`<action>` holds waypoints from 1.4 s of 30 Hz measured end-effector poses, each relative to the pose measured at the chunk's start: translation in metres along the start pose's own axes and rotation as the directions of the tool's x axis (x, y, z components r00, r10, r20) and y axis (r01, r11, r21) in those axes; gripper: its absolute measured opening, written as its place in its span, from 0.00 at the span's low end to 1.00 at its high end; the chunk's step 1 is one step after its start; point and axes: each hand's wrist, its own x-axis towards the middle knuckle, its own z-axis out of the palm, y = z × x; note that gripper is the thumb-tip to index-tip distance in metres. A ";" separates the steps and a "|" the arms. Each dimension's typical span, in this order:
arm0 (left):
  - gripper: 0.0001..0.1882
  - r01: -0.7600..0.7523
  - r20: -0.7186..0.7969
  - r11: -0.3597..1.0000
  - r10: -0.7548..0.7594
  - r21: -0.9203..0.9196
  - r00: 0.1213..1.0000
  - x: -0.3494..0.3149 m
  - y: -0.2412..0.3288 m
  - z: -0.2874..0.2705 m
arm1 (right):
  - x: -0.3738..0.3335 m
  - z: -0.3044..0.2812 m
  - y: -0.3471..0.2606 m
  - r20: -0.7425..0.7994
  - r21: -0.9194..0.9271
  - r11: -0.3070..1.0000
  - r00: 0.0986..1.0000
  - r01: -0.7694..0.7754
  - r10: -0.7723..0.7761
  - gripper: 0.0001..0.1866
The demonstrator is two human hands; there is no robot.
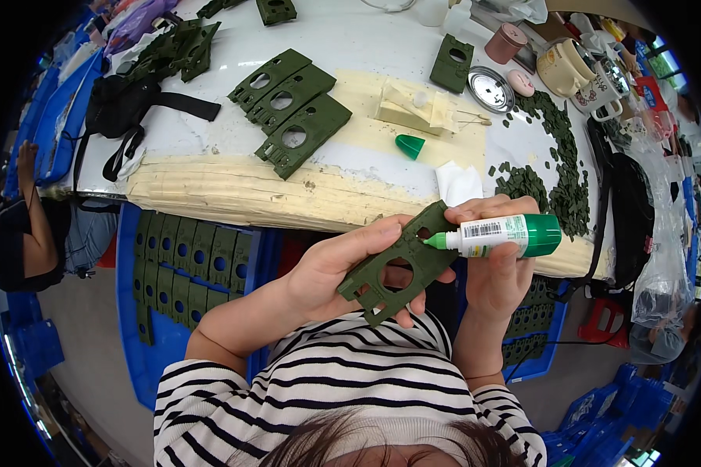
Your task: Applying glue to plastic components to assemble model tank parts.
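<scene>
My left hand [331,265] is closed round a flat dark green plastic model hull plate [424,268] with a large round hole and a smaller one. A white and green glue bottle [494,235] lies sideways in my right hand [502,272], its pale green nozzle pointing left. The nozzle tip meets the plate, or hovers just over it, near the smaller hole; which of these I cannot tell. A green pointed cap [410,146] rests on the table beyond my hands. Past it sits a small cream block [417,109] with thin sticks on it.
Three similar plates [304,132] overlap on the table [210,144], left of centre. Many small green pieces [565,156] spread at the right, near a tin lid [491,88] and mugs [565,68]. Blue trays [160,366] of plates flank my body. A black bag [117,105] lies left.
</scene>
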 end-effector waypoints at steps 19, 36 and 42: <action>0.28 -0.003 -0.020 1.000 0.003 -0.006 1.000 0.000 0.001 0.002 | 0.001 0.000 -0.001 0.006 -0.008 1.000 1.000 0.003 -0.003 0.21; 0.29 -0.152 -0.011 0.974 0.156 0.170 0.988 0.002 0.015 0.013 | 0.014 -0.014 -0.005 -0.084 0.240 0.965 0.988 -0.107 0.131 0.19; 0.30 -0.387 0.052 0.840 0.399 0.380 0.916 0.024 0.051 0.016 | 0.036 -0.001 -0.011 -0.137 0.092 0.995 0.991 0.024 -0.011 0.25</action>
